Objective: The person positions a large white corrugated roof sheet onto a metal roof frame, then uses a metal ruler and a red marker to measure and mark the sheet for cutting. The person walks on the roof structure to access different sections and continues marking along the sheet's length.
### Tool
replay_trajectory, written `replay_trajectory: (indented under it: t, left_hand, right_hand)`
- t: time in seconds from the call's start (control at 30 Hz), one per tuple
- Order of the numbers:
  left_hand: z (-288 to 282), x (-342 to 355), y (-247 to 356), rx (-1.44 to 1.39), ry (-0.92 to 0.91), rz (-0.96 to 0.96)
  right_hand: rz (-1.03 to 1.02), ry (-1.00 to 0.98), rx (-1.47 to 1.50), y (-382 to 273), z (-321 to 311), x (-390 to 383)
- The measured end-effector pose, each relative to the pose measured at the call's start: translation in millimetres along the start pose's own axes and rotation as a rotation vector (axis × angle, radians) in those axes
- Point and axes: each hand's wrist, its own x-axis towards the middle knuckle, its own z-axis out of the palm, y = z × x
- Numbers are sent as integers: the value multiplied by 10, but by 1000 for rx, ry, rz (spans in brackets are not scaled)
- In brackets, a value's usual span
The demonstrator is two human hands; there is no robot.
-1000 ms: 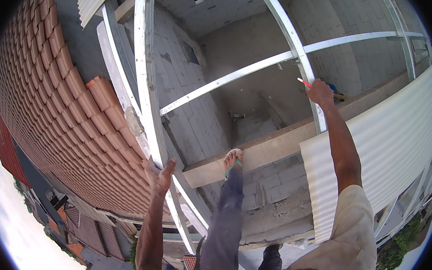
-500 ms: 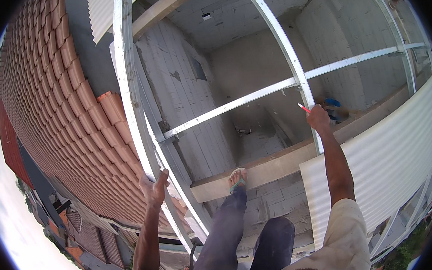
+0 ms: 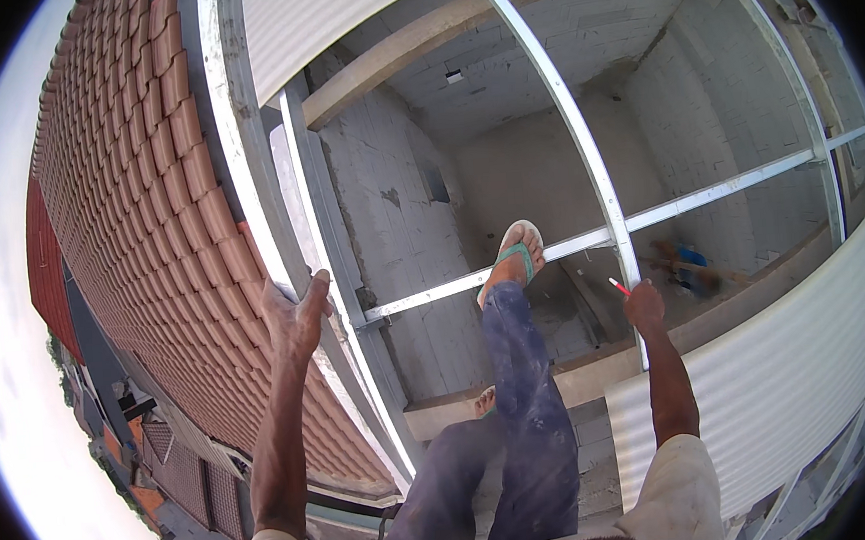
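My left hand (image 3: 298,314) is closed round a long metal beam (image 3: 233,113) beside the tiled roof, thumb on top. With my right hand (image 3: 644,307), I hold a slim red stick with a white tip (image 3: 618,286), perhaps a marker. That hand rests by the lower end of another metal bar (image 3: 585,149); its fingers are partly hidden. One foot in a green-strapped flip-flop (image 3: 512,256) is over the metal crossbar (image 3: 434,295); I cannot tell whether it bears on it. My other foot (image 3: 485,401) is at the concrete ledge (image 3: 590,374).
Below the open frame lies a deep room with grey block walls (image 3: 387,193). A blurred person in blue (image 3: 691,270) is down there. Terracotta roof tiles (image 3: 146,190) slope at left; white corrugated sheets (image 3: 762,387) lie at right, and another sheet (image 3: 325,17) at the top.
One leg has swung forward, bringing its foot from behind the ledge to over the crossbar. The view has shifted, while both hands stay at their bars and the red stick stays in my right hand.
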Motion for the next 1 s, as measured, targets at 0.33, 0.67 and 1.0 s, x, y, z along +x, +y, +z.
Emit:
replay_trajectory:
  t: [0.33, 0.67, 1.0]
  left_hand:
    - [1405, 1036, 870, 183, -345, 10]
    - [3218, 2138, 1452, 313, -590, 230]
    - [4573, 3096, 1503, 692, -449, 457]
  right_hand:
    - [25, -78, -106, -112, -218, 2]
    - [64, 65, 138, 145, 223, 2]
    - [62, 24, 138, 173, 363, 44]
